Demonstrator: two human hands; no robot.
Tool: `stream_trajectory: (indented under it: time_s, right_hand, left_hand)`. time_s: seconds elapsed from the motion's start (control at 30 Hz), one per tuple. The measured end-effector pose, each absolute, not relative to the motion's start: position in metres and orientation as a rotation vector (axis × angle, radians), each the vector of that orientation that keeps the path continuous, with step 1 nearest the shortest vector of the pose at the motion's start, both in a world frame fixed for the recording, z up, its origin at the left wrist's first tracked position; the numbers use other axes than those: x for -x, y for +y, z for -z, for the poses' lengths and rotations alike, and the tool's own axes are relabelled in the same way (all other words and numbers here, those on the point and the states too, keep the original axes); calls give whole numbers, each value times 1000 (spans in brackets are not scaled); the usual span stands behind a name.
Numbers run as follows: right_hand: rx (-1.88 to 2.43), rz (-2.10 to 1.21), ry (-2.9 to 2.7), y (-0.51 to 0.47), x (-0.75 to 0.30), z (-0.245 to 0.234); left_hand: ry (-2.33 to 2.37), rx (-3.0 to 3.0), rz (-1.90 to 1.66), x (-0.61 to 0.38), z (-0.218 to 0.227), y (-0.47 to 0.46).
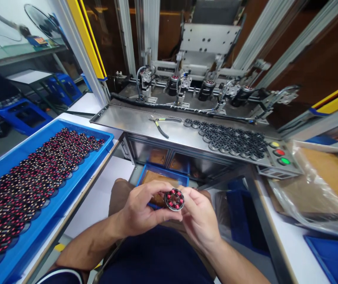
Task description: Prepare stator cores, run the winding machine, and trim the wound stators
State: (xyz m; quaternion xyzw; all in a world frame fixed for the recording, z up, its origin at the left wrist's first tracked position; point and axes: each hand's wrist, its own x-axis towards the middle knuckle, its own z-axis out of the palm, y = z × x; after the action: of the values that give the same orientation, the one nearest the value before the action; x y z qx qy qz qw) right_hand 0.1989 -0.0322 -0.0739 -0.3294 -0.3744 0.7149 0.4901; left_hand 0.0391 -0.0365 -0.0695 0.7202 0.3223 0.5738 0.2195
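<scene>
Head view, facing forward and down; hands (142,207) near (low centre), machine (198,59) farther.

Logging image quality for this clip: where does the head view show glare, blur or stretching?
Head view: pale sheen on the silvery metal shelf; shiny streaks across the clear plastic sheet; wide-angle stretching and softness toward the edges, as in the blue plastic tray; the round black part with red coils looks fairly sharp.

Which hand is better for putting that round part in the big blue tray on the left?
Probably the left hand: it grips the round part and is nearer the blue tray. The right hand is farther away, on the part's right side.
</scene>
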Motion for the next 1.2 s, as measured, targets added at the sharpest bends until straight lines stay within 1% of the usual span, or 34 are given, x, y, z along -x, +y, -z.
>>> stream_trajectory:
  time_s: [0.3, 0.53, 0.6, 0.67, 0.83, 0.97, 1.03, 1.07, 1.2]
  right_hand:
    - [754, -1670, -996, -31, -202, 73]
    - [751, -1481, -1175, -30, -207, 73]
    - [771, -1324, -1281, -29, -209, 70]
    - [777, -1097, -1423, -28, -212, 67]
    - [676, -521, -1769, -26, -222, 60]
    - [648, -253, -1888, -25, -225, 60]
    - [617, -228, -1902, -24, -226, 62]
    - [586, -242, -1904, -23, -226, 62]
    - [465, -397, -1902, -18, -232, 64]
  left_hand:
    - [765, -1893, -1473, -37, 73, -39]
    - [696, -1874, -1415, -37, 73, -42]
    - [684, -1841, -1417, -38, 74, -45]
    - [661, -1753, -1416, -39, 75, -47]
    - [576, -1239, -1288, -39, 72, -45]
    - [595, -852, -955, -40, 70, -38]
    - [580, -748, -829, -42, 70, -37]
    - [589, -721, -826, -43, 70, -37]
    - [651, -741, -939, -43, 73, -39]
